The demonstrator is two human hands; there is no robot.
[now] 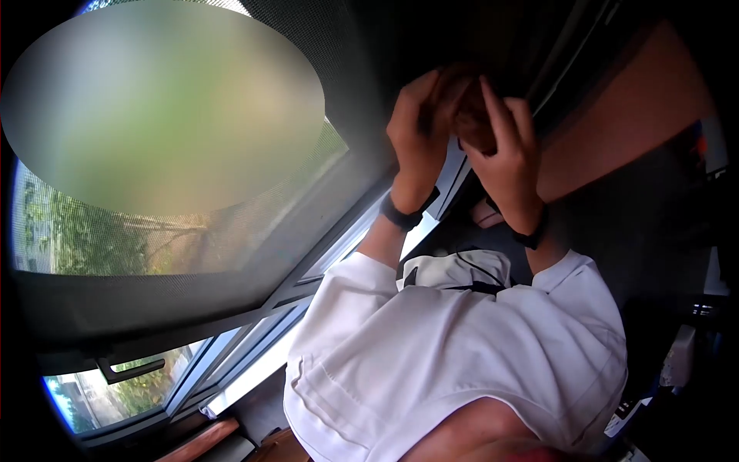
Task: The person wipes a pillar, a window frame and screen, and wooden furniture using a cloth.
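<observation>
Both hands are raised in front of my chest, close together in dim light. Between them sits a small dark brown, rounded object (475,119); its kind is too dark to make out. My left hand (418,115) curls its fingers against the object's left side, with the fingertips lost in shadow. On the other side, my right hand (504,138) grips it between thumb and fingers. A dark band circles each wrist.
A window with a mesh screen (100,239) fills the left, with a handle (135,371) on its lower frame. A reddish-brown panel (623,115) stands at the right. Below my hands are a pale bundle with a dark cord (454,269) and my white shirt (454,346).
</observation>
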